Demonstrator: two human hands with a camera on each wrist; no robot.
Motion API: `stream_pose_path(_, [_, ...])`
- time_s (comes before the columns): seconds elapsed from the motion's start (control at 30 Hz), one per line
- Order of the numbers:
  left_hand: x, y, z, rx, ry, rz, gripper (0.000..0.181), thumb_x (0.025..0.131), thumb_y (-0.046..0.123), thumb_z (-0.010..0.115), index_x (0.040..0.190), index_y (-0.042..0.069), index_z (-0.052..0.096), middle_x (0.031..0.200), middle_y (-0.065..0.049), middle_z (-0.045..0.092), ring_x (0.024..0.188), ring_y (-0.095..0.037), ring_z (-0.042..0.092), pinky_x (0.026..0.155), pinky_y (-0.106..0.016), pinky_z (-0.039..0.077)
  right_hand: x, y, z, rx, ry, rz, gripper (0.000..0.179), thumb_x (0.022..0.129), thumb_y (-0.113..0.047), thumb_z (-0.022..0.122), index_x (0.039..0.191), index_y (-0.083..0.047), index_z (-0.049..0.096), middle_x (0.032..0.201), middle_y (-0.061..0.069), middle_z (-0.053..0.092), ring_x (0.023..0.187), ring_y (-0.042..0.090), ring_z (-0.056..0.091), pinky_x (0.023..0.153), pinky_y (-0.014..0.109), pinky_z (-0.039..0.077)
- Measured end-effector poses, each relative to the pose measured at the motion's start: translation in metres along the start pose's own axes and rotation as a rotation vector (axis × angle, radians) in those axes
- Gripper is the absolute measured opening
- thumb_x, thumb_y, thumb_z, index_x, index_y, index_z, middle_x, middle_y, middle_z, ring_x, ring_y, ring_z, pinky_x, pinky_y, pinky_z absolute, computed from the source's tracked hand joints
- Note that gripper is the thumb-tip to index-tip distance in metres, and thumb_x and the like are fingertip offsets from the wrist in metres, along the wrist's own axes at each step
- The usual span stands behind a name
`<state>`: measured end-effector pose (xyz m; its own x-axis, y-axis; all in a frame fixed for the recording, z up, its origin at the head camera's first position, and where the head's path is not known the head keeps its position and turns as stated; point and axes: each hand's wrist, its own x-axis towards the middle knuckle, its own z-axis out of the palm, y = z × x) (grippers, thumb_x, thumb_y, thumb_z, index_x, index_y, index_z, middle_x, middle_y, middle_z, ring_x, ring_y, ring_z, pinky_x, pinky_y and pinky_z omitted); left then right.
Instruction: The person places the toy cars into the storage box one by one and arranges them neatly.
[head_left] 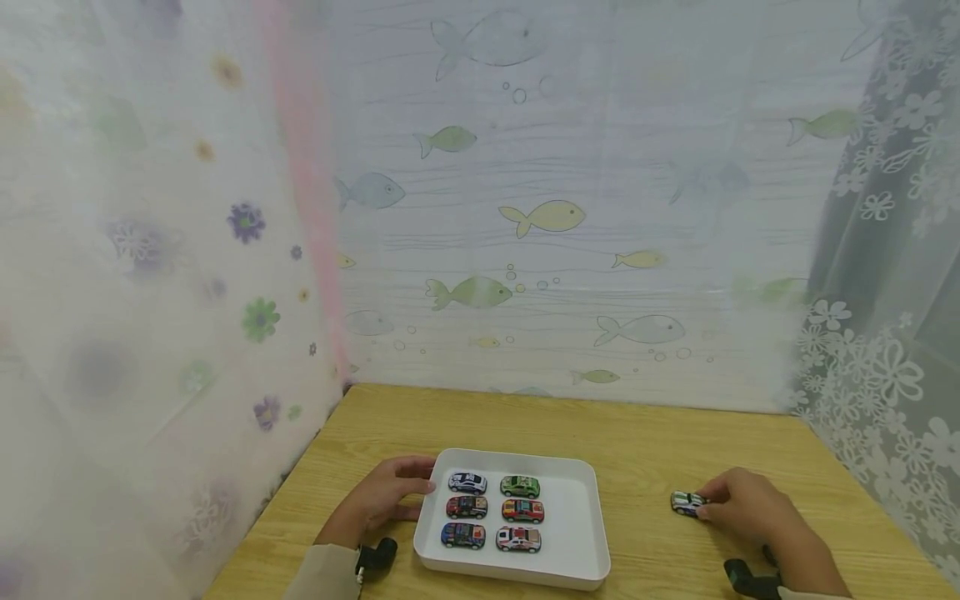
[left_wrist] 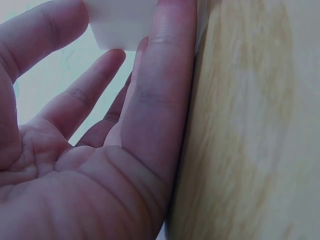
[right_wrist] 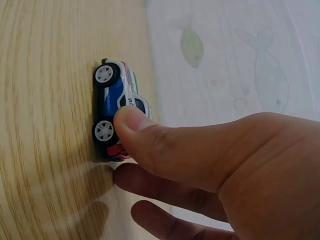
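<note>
On the table to the right, my right hand (head_left: 753, 508) pinches a small toy car (head_left: 687, 502) with white and green on top. In the right wrist view the thumb presses the blue and white side of this toy car (right_wrist: 114, 105), whose wheels are at the wood. My left hand (head_left: 386, 492) rests at the left side of a white tray (head_left: 573, 533), fingers fairly straight. The left wrist view has its fingertips against the tray wall (left_wrist: 122, 22) and the hand's edge along the table. Several toy cars stand in two columns in the tray's left and middle part, including a green one (head_left: 520, 486).
The wooden table (head_left: 645, 433) reaches back to a curtain (head_left: 570, 275) printed with fish. A flowered sheet (head_left: 187, 292) hangs on the left, and a lacy curtain (head_left: 892, 367) on the right. Dark wrist straps (head_left: 378, 554) sit at both wrists.
</note>
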<state>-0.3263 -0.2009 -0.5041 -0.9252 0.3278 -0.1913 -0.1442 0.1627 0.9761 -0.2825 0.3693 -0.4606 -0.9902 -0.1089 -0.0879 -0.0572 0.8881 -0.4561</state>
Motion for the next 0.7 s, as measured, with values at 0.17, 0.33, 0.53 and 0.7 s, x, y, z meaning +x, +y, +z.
stream_pose_path(0.17, [0.0,0.0,0.0,-0.001,0.004,0.006,0.058,0.095,0.019,0.075,0.147,0.004,0.055,0.144,-0.016,0.059,0.116,-0.023,0.067,0.087,-0.045,0.064,0.004,-0.014,0.005,-0.033,-0.002,-0.001,0.033,0.087,-0.035,0.083,0.111,-0.013,0.081,0.103,0.002,0.079,0.092,0.021,0.07,0.078,0.053,0.058])
stream_pose_path(0.33, [0.0,0.0,-0.001,-0.002,0.009,0.008,0.058,0.095,0.019,0.075,0.147,0.003,0.055,0.144,-0.016,0.059,0.116,-0.024,0.066,0.087,-0.046,0.064,0.008,-0.021,0.01,-0.085,0.008,-0.003,0.032,0.086,-0.038,0.083,0.109,-0.016,0.082,0.102,0.001,0.079,0.09,0.02,0.071,0.075,0.054,0.057])
stream_pose_path(0.53, [-0.001,0.001,0.0,-0.002,0.012,0.014,0.057,0.095,0.018,0.075,0.146,0.002,0.055,0.144,-0.018,0.059,0.116,-0.025,0.066,0.086,-0.046,0.064,0.012,-0.021,0.012,-0.109,0.005,-0.006,0.031,0.086,-0.04,0.082,0.109,-0.02,0.082,0.105,-0.001,0.079,0.092,0.02,0.071,0.074,0.053,0.056])
stream_pose_path(0.7, [-0.001,0.0,0.001,-0.011,0.006,0.008,0.057,0.095,0.018,0.075,0.146,0.002,0.055,0.143,-0.017,0.06,0.116,-0.025,0.067,0.087,-0.046,0.064,0.007,-0.016,0.006,-0.107,-0.023,0.019,0.034,0.085,-0.044,0.082,0.11,-0.021,0.082,0.109,0.001,0.079,0.098,0.026,0.071,0.077,0.058,0.056])
